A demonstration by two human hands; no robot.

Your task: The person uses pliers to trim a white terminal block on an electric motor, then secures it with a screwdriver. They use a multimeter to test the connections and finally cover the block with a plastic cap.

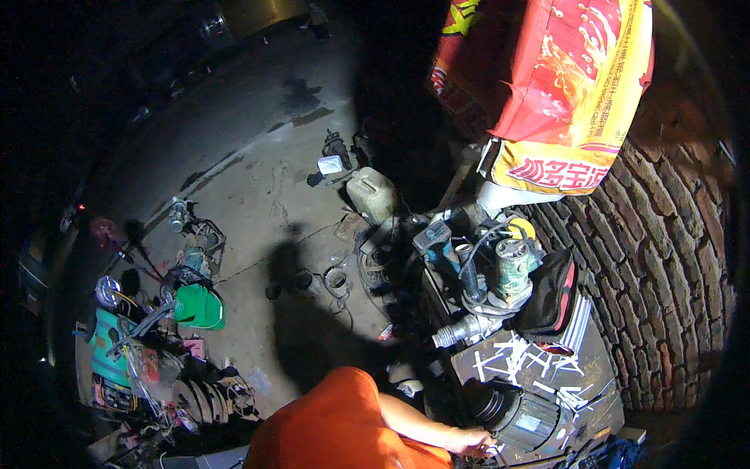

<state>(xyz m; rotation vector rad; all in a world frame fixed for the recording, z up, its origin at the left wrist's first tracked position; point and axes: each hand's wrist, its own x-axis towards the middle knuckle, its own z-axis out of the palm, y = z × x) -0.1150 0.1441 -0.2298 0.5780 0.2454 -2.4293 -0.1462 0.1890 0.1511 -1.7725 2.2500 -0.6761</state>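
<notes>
My left hand (473, 441), below an orange sleeve (328, 410), reaches right to the near end of a dark finned electric motor (527, 419). Its fingers are curled beside a small pale piece, and whether they grip it is unclear. The motor lies on its side on a worn brown tabletop (603, 384). Many thin white strips (515, 360) are scattered behind the motor and beside it. My right hand is out of view. Farther back on the table stands a greenish metal pump (512, 269), with a ribbed metal fitting (451, 333) near it.
A black-and-red tool bag (548, 296) and a battery tool (433, 237) lie by the pump. A brick wall (650, 281) borders the table; a red-and-yellow printed bag (574, 94) is above. On the floor are a jerrycan (372, 196), a green bucket (199, 308) and machine parts (199, 401).
</notes>
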